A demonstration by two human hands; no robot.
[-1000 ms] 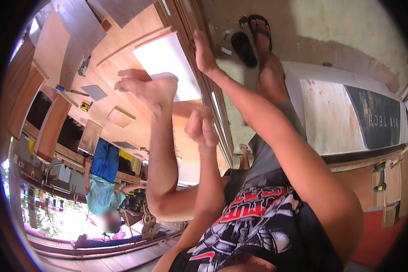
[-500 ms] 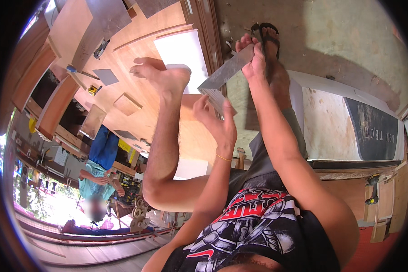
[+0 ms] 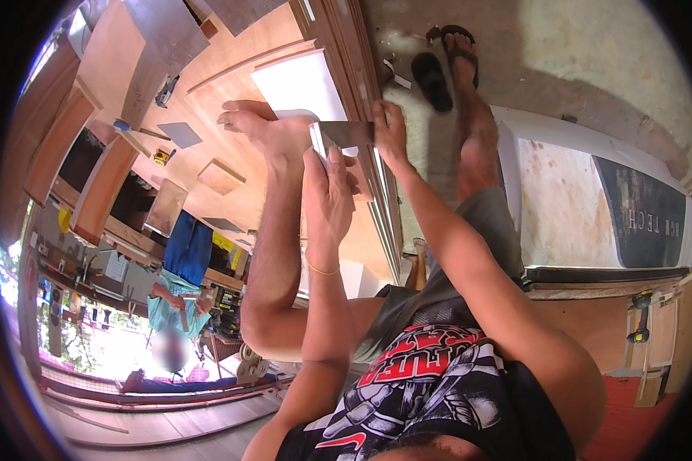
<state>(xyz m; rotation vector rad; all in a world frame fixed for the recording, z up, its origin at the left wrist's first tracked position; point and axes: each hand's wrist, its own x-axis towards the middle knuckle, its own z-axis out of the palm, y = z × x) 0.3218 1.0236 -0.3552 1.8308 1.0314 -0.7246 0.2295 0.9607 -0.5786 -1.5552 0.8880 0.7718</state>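
Observation:
A metal try square spans my two hands above the edge of the plywood work surface [image 3: 242, 84]. My left hand [image 3: 331, 188] is closed round its pale silver stock [image 3: 317, 138], thumb along it. The fingers of my right hand [image 3: 390, 137] pinch the far end of its broad dark blade [image 3: 350, 133]. My bare left foot [image 3: 265, 131] rests on the surface close to the stock, beside a white sheet [image 3: 304, 86].
A tape measure [image 3: 161, 157] and loose wood pieces [image 3: 221, 177] lie on the plywood. Sandals [image 3: 432, 82] are on the floor. At right stand a white-and-black case [image 3: 565, 203] and a cordless drill [image 3: 640, 316]. Another person [image 3: 175, 307] in teal works at left.
Both hands have moved left with the try square. My right hand has come down from over the floor to the surface's edge, and my left hand has risen beside my foot.

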